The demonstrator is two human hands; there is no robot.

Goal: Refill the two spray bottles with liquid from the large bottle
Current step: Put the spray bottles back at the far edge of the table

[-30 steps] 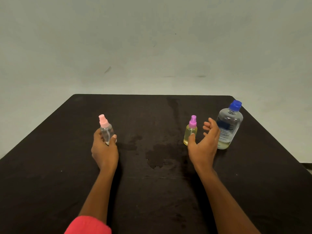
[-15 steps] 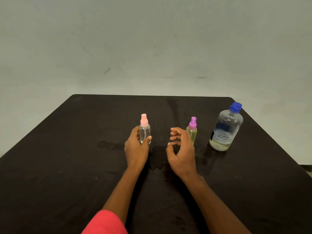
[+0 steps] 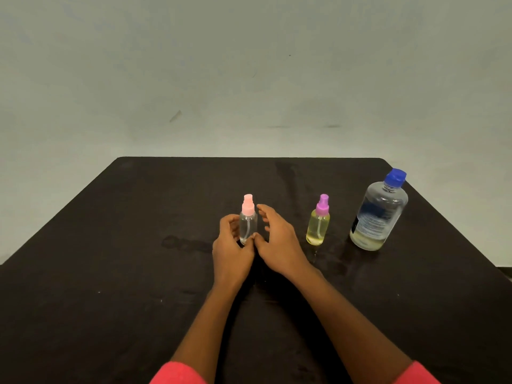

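L hand (image 3: 231, 249) fingers curled, gripping; R hand (image 3: 277, 242) beside it, fingers spread, thumbs nearly touching; forearms converge.

Head view of a black tabletop (image 3: 110, 273) set against a pale wall (image 3: 249, 65). The pink-capped spray bottle (image 3: 248, 221), clear and nearly empty, stands upright near the tabletop's centre. The left hand (image 3: 231, 252) wraps its lower body from the left, thumb at the base; the right hand (image 3: 277, 242) cups it from the right, fingers (image 3: 264, 210) spread beside the cap and not clearly touching. Right of this bottle, apart, stands the purple-capped spray bottle (image 3: 318, 221), filled with yellowish liquid. Farther right stands the large bottle (image 3: 378, 213), blue cap on, with a little liquid at its bottom. Red sleeves (image 3: 177, 374) show at the lower edge.
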